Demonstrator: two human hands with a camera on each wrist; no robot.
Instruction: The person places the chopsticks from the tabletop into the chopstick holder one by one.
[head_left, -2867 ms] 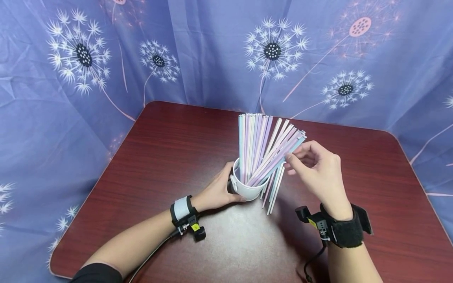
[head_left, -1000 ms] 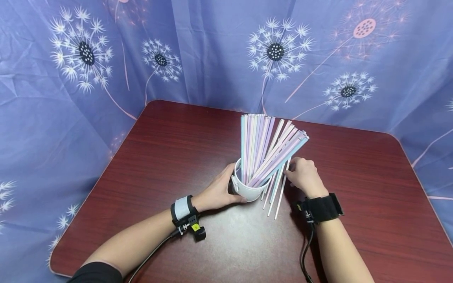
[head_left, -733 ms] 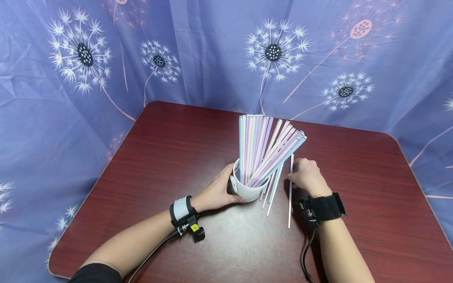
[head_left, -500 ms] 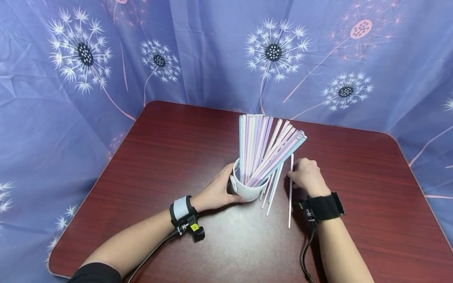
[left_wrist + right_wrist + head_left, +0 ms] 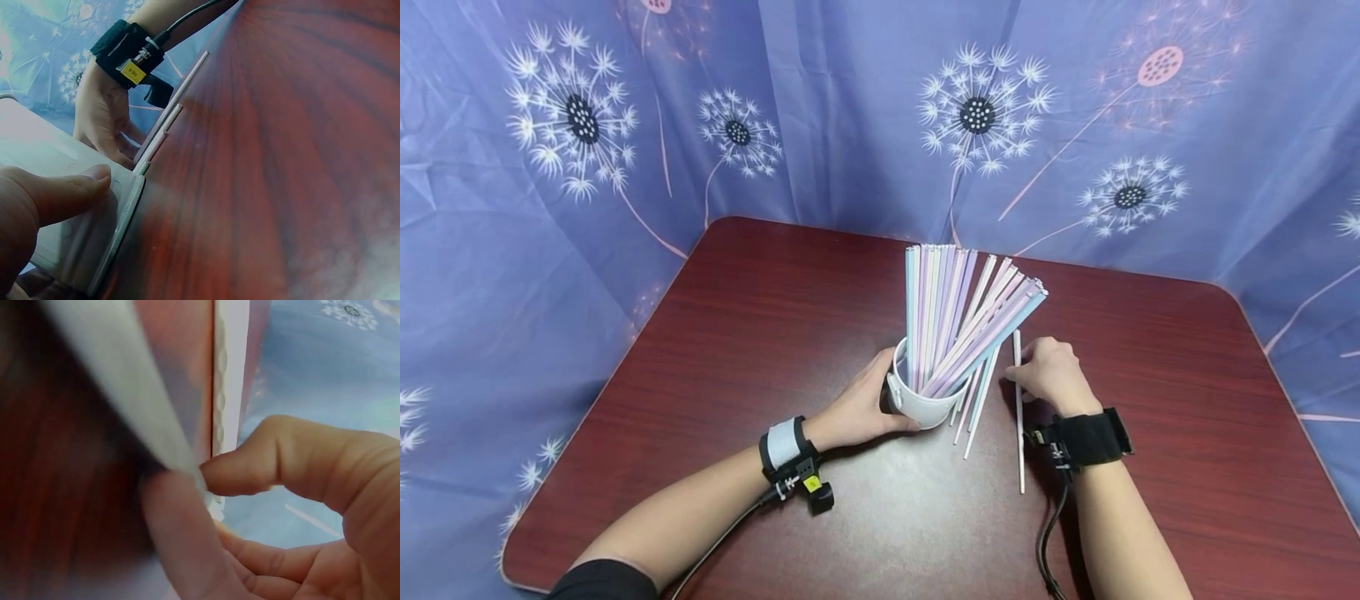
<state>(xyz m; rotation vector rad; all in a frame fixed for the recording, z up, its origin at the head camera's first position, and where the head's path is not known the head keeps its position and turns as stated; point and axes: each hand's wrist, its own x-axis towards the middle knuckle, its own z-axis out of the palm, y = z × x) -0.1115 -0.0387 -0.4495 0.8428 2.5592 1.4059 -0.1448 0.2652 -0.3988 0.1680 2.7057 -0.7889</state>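
A white cup [image 5: 922,402] stands on the dark red table [image 5: 760,333] with several pastel straws [image 5: 958,312] fanning up out of it. My left hand [image 5: 859,407] grips the cup's left side; its thumb [image 5: 69,194] lies on the cup wall [image 5: 69,237]. My right hand [image 5: 1051,372] pinches a single white straw [image 5: 1018,417] that lies lengthwise just right of the cup. In the right wrist view the thumb and forefinger [image 5: 250,469] close on that straw [image 5: 156,425]. A few more straws [image 5: 973,412] lie on the table against the cup's right side.
A blue curtain with dandelion prints [image 5: 977,108] hangs round the table's far and side edges. Each wrist wears a strap with a small camera [image 5: 816,492] and a cable. Bare tabletop shows left of the cup and near the front edge.
My right hand dropped from the standing straws to the table, took one white straw from the pile by the cup and swung it out to the right. My left hand kept hold of the cup.
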